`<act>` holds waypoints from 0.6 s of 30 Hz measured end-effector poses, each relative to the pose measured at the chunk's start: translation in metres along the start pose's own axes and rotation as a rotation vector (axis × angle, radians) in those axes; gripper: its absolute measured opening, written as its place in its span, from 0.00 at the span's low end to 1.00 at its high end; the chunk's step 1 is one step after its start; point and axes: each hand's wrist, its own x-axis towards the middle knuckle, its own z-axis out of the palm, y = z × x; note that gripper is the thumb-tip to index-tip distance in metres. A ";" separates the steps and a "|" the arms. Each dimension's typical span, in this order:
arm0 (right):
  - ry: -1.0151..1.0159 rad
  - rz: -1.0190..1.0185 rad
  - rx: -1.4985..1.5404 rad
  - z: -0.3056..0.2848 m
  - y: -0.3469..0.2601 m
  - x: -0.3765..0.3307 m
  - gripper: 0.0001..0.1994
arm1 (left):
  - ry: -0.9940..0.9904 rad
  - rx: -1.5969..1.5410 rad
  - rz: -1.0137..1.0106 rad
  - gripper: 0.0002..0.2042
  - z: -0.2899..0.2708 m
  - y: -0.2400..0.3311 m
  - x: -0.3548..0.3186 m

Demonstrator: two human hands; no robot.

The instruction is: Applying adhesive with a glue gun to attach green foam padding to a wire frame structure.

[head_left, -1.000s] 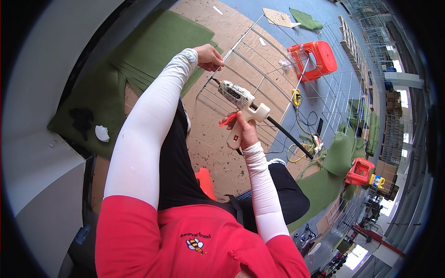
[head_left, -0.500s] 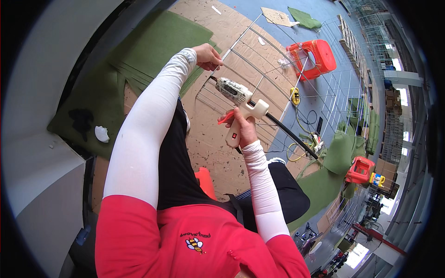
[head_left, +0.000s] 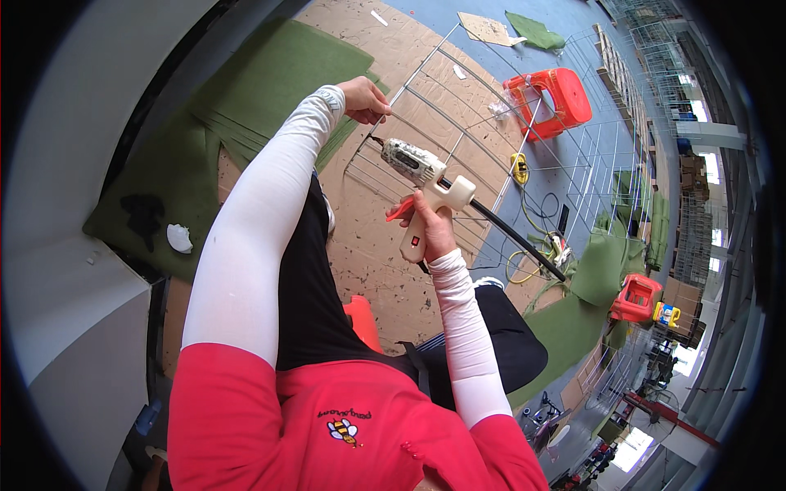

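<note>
My right hand (head_left: 431, 227) is wrapped round the handle of a cream-coloured hot glue gun (head_left: 413, 162), its fingers at the red trigger. A long black glue stick (head_left: 520, 244) sticks out of the gun's back end. The dark nozzle points up and left, close to the near left corner of a silver wire frame (head_left: 418, 75). Just above the nozzle, my left hand (head_left: 364, 100) is closed with thumb and fingers pinched at the frame's left edge bar. Its fingertips partly hide the bar.
Under the frame lies brown cardboard (head_left: 385, 245) strewn with dark scraps. Green sheets (head_left: 278, 74) are stacked at the left. A red plastic stool (head_left: 569, 102) stands at the far right, with a yellow power socket (head_left: 520, 168) and cables nearer. Further right is a red container (head_left: 636, 299).
Almost nothing differs. The glue stick's rear end has shifted slightly right, and the view has moved a little; both hands keep their grip.
</note>
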 end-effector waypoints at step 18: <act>0.050 0.001 -0.031 -0.001 -0.008 -0.007 0.16 | -0.003 0.003 0.010 0.07 -0.002 -0.002 0.002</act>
